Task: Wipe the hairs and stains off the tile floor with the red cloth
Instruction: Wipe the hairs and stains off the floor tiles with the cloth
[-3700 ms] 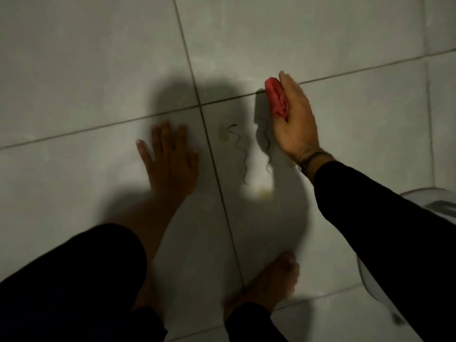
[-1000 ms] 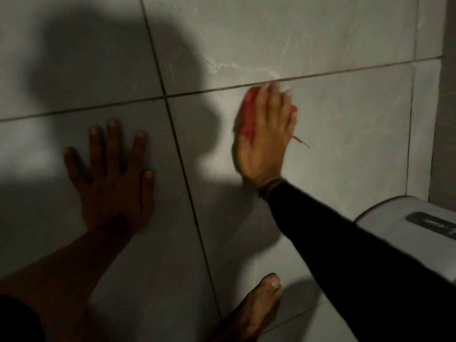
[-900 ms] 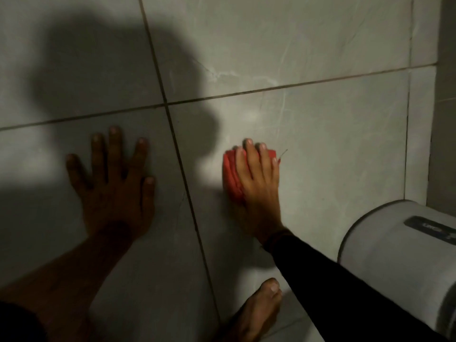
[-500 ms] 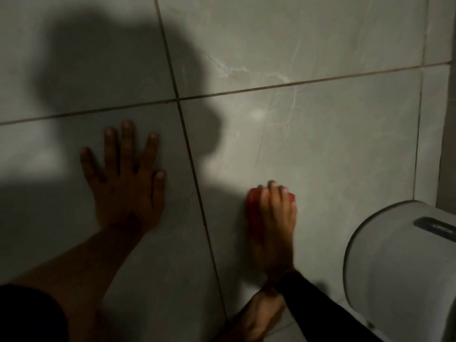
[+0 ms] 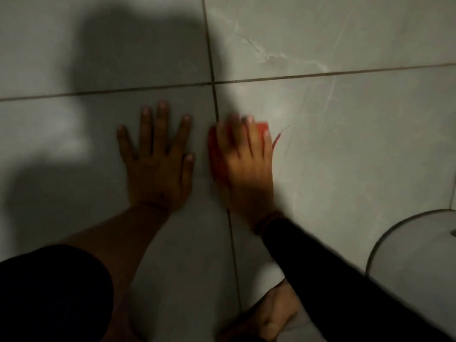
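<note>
My right hand (image 5: 244, 161) presses the folded red cloth (image 5: 214, 154) flat onto the grey tile floor (image 5: 357, 149), just right of a dark grout line. Red shows at the hand's left edge and by the fingertips, and a loose red thread (image 5: 276, 140) trails to its right. The hand is blurred. My left hand (image 5: 158, 156) lies flat with fingers spread on the tile to the left, a small gap from the cloth. I see no hairs or stains on the lit tile around the cloth.
A rounded white appliance or lid (image 5: 419, 255) sits at the right edge. My bare foot (image 5: 269, 314) rests on the floor near the bottom, under my right sleeve. A dark knee (image 5: 49, 292) fills the lower left. My shadow darkens the upper-left tiles.
My right hand has slid the cloth away from my foot, up and left to the grout line, ending close beside my left hand. The left hand stays planted on the floor.
</note>
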Motion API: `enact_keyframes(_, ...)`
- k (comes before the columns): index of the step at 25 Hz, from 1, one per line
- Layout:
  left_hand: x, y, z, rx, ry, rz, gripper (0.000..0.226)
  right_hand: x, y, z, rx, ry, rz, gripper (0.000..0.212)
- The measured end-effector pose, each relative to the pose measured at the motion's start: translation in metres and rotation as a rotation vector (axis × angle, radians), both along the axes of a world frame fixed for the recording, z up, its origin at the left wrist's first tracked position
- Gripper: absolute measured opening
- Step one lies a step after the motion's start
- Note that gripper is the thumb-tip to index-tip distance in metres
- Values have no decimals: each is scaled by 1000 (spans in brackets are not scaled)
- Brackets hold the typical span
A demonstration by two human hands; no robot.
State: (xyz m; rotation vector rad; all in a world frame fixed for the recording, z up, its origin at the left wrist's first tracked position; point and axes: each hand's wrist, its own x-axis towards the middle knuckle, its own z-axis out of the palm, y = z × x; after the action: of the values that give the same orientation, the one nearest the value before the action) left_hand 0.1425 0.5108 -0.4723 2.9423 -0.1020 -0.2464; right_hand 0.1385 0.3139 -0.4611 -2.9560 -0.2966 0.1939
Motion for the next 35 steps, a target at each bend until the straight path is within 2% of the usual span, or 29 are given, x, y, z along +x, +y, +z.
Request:
enact_keyframes(2, -1, 1, -5, 5, -16, -16, 73, -86, -29, 15, -37, 146, 111, 76)
enact_keyframes(4, -4, 2, -7, 18, -32, -15, 73, -113, -74, 25, -69, 199, -25, 67)
enact_keyframes(6, -3, 1, -8, 13, -34, -10, 73, -73, -107, 25, -116, 176, -302, 71)
enact_keyframes(8, -2, -1, -10, 15, -33, -19, 72, 15, -114, 20, -36, 86, -575, 87)
enact_keyframes(9, -2, -1, -11, 21, -34, -17, 72, 65, -105, 18, -2, 39, -629, 94)
enact_keyframes(11, -3, 1, -12, 29, -30, -11, 73, 136, -61, 10, 8, -50, -530, 95)
enact_keyframes(13, -3, 1, -12, 15, -36, -15, 71, 142, -16, 1, 22, -84, -214, 94)
enact_keyframes(16, -1, 1, -7, -17, -30, -6, 69, 27, 1, 0, -3, -18, 184, 86)
enact_keyframes(18, -4, 2, -5, -12, -21, -5, 71, -88, -25, 13, -89, 156, 358, 98)
enact_keyframes(19, -4, 1, -5, -10, -16, -7, 71, -135, -47, 20, -137, 225, 398, 102)
enact_keyframes(20, -3, 1, -4, -7, -12, -9, 72, -169, -71, 23, -164, 279, 361, 96)
enact_keyframes(22, -2, 1, -2, -8, -2, -4, 71, -183, -118, 27, -213, 340, 105, 73)
enact_keyframes(24, -3, 0, -1, -8, 6, -10, 72, -142, -154, 23, -256, 301, -205, 72)
enact_keyframes(26, -2, -1, -1, -7, 20, -7, 73, -66, -171, 18, -116, 128, -443, 85)
enact_keyframes(28, -2, 0, -2, -2, 13, -6, 72, 22, -172, 12, 11, -22, -563, 95)
enact_keyframes(32, -4, 2, -7, 25, -8, -29, 73, 136, -140, 10, 64, -117, -624, 93)
enact_keyframes(33, -4, 2, -7, 29, -6, -30, 73, 145, -126, 10, 62, -95, -597, 92)
enact_keyframes(35, -2, 2, -6, 24, 14, -14, 72, 139, -92, 13, 27, -31, -377, 90)
